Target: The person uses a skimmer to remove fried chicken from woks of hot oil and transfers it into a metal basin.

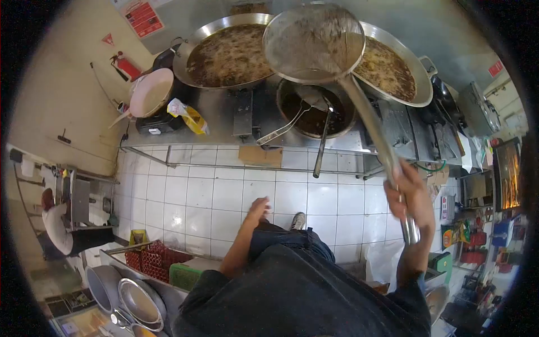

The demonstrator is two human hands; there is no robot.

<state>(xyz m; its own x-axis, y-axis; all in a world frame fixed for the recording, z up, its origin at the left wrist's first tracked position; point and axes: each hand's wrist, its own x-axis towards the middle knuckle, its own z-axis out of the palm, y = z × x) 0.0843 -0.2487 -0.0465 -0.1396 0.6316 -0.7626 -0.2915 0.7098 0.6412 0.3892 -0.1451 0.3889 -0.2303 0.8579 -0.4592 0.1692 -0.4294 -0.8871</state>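
My right hand [412,196] is closed round the metal handle of a large round strainer [314,42]. The strainer's mesh is raised above the stove, between two wide pans, and overlaps both in view. The left pan [230,53] and the right pan [387,67] hold bubbling brown oil. Below the strainer, a pot [317,112] of dark liquid has a ladle [323,137] and a wire skimmer [283,126] resting in it. My left hand [259,210] hangs low over the tiled floor, fingers apart, holding nothing.
A pink pan [151,95] and a yellow packet [193,118] are on the steel counter's left. A cardboard box [260,156] lies under the counter. Another person [59,224] is at the far left. Metal pots [140,303] and red trays [154,259] stand behind me at the left.
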